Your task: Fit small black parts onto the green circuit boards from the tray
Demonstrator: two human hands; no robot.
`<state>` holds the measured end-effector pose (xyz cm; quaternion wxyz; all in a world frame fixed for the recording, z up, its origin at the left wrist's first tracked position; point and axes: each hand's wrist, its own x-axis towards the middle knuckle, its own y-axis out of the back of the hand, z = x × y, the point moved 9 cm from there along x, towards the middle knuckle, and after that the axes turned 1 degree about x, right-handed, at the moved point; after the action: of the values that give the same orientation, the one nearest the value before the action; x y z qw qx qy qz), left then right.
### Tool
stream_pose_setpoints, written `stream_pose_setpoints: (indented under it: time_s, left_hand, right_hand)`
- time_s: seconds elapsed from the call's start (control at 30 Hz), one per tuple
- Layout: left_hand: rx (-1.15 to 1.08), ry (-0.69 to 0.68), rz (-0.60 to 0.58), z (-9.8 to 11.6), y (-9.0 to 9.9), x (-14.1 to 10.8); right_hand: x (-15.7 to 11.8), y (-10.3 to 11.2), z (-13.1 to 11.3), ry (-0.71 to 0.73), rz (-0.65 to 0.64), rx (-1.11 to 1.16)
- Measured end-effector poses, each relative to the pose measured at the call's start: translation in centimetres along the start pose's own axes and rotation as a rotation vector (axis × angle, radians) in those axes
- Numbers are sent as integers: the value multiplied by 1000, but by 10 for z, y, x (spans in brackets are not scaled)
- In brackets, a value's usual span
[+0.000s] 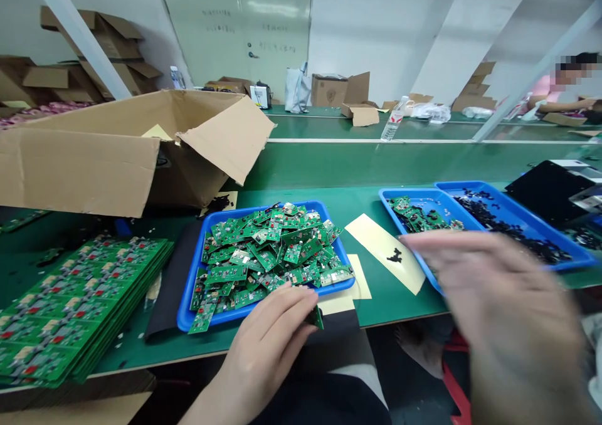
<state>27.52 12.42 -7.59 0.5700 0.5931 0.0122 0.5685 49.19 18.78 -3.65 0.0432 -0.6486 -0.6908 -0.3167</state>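
Note:
My left hand is closed on a small green circuit board, most of which its fingers hide. It is at the front edge of a blue tray heaped with small green circuit boards. Motion blurs my right hand; its fingertips point left, close to a yellow paper strip with a few small black parts on it. Whether those fingers hold anything cannot be made out. Behind this hand, a second blue tray with green boards is partly covered.
Stacked green board panels lie at the left, below a large open cardboard box. A third blue tray of small black parts is at the right, beside a black machine. A plastic bottle stands tilted behind; another person is far right.

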Motion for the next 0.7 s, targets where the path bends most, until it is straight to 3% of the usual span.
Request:
stream_pose_setpoints:
  time_s: [0.07,0.1,0.17,0.23,0.37,0.53,0.7]
  left_hand:
    - [38,-62,59,6,3,2]
    - [59,-88,86,9,4,2]
    - [103,-113,135,11,7,1]
    - [134,-111,159,9,9,-1]
    - [141,-117,183,8,14,-5]
    - [132,-89,224,8,22,-1]
    - [126,-30,188,4,19,3]
  right_hand:
    - [-2,-60,-6,-1,-282,107]
    - [-3,-80,-10,10,-336,122]
    - [-10,-112,-11,-57,-455,162]
    - [-20,-131,-1,-245,-554,270]
    - [-41,-146,16,-564,-616,634]
    - [-45,-151,26,-671,-520,818]
    - [-42,-153,27,-690,-551,843]
